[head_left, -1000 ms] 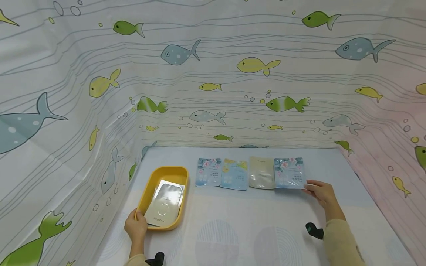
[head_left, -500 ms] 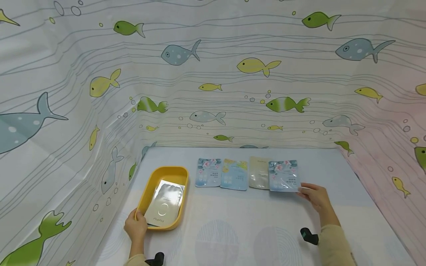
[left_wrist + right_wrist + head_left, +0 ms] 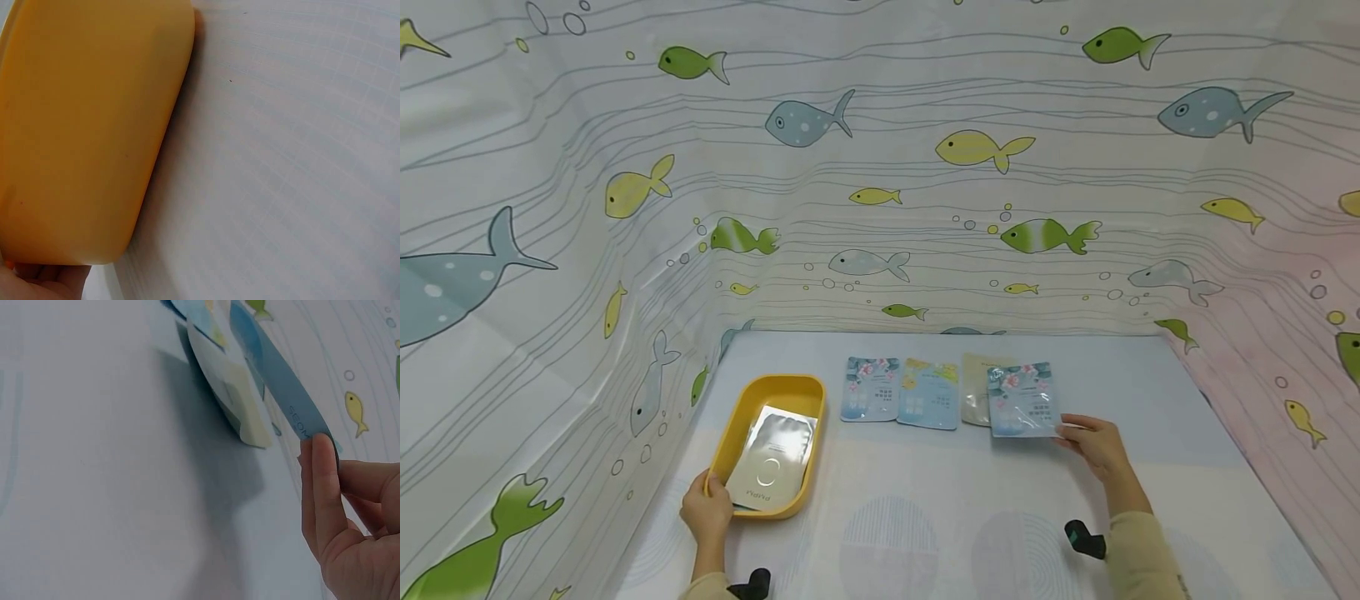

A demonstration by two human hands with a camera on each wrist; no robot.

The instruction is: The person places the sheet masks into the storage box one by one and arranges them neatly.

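Observation:
In the head view my right hand [image 3: 1096, 446] pinches a blue flowered sheet mask packet [image 3: 1021, 400] by its lower right corner. The right wrist view shows this packet [image 3: 289, 394] edge-on, raised off the table between thumb and fingers. Behind it, a cream packet [image 3: 976, 392] is partly covered. To the left lie a second flowered packet [image 3: 870, 390] and a light blue packet with yellow print [image 3: 928, 395]. My left hand [image 3: 706, 510] grips the near left corner of a yellow tray [image 3: 815, 387], where a shiny cream packet [image 3: 767, 467] lies on top of another.
A white patterned cloth covers the table [image 3: 917, 508]. Fish-printed sheets [image 3: 880, 233] stand around its back and sides. Black wrist cameras sit near both sleeves, the right one [image 3: 1086, 539] low over the table.
My right hand has brought the flowered packet leftward and slightly nearer, so it now overlaps most of the cream packet. The left hand and yellow tray have stayed put.

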